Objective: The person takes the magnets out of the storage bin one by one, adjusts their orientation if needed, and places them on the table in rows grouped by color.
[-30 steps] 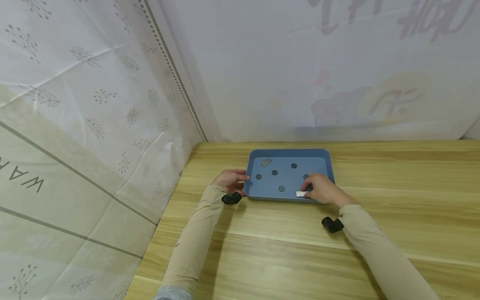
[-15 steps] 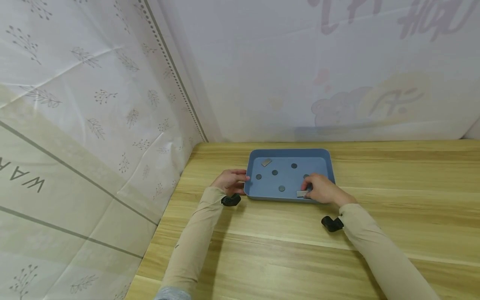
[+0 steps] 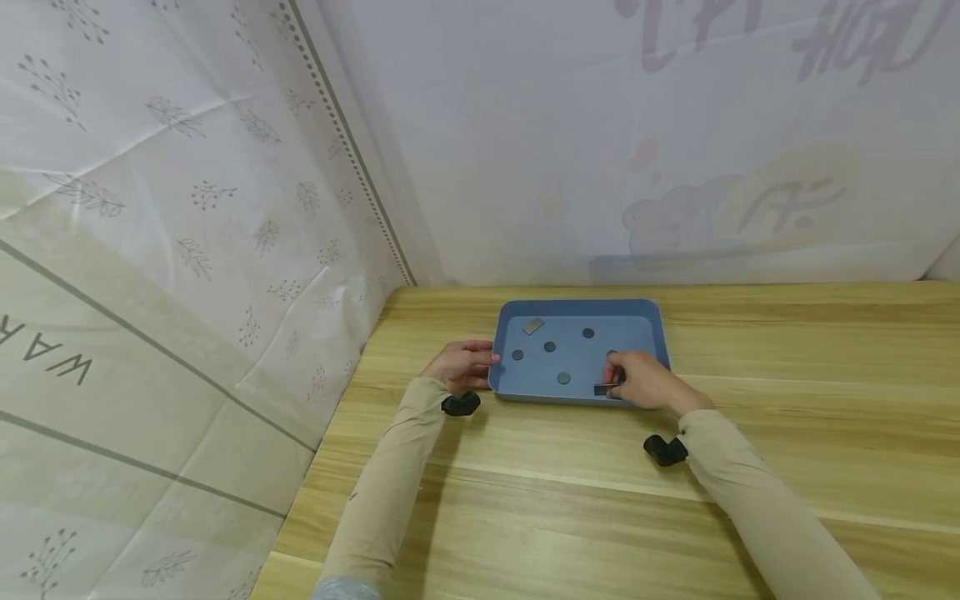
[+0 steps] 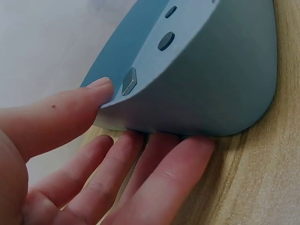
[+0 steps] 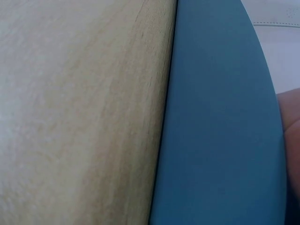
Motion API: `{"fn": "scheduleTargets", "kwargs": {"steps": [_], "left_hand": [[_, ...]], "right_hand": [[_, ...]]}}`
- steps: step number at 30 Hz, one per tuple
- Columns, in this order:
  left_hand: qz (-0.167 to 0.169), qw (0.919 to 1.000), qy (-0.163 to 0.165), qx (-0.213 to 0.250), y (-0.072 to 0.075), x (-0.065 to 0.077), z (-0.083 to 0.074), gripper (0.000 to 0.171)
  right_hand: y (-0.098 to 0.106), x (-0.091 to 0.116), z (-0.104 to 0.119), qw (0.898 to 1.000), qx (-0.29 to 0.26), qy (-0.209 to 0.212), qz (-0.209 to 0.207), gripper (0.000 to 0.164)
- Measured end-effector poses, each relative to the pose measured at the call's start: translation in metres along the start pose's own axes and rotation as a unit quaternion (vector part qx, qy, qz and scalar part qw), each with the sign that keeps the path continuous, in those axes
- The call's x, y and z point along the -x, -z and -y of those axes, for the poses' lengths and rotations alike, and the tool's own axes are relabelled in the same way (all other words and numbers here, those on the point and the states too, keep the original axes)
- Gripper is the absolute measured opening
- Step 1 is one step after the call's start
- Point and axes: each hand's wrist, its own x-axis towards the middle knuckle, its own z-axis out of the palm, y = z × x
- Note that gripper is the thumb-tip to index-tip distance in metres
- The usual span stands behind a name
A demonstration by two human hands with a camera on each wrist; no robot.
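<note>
A shallow blue tray (image 3: 582, 395) stands on the table in the head view. At its left end, my left hand (image 3: 459, 363) holds the tray. In the left wrist view its thumb (image 4: 100, 89) lies over the rim and the fingers (image 4: 164, 180) sit low against the outer wall. Over the front right corner, my right hand (image 3: 647, 380) pinches a small rectangular metal piece (image 3: 602, 389), whose dark face shows. A similar silver rectangular piece (image 3: 533, 326) lies at the tray's back left. The right wrist view shows mostly tray wall; its fingers are largely hidden.
Several dark round discs lie spread in the tray, among them a left one (image 3: 517, 355), a back one (image 3: 588, 333) and a front one (image 3: 563, 378). The wooden table (image 3: 540, 500) meets a printed cloth (image 3: 525, 167) behind the tray and at left.
The rectangular piece in my right hand has turned, its visible face going from bright white to dark. Both hands and the tray stay in nearly the same place.
</note>
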Motion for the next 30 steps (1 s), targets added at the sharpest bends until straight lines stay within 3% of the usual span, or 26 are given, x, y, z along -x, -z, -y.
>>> {"fn": "scheduleTargets", "kwargs": {"steps": [18,30], "left_hand": [[-0.008,0.9999,0.003,-0.007,0.0002,0.0002,-0.0002,0.050],[-0.011,0.9999,0.009,-0.006,0.0004,-0.0008,0.0005,0.051]], "right_hand": [[-0.0009,0.0020,-0.0006,0.999,-0.025,-0.019,0.011,0.005],[-0.0029,0.0037,-0.0044,0.999,-0.045,0.005,-0.023,0.005]]}}
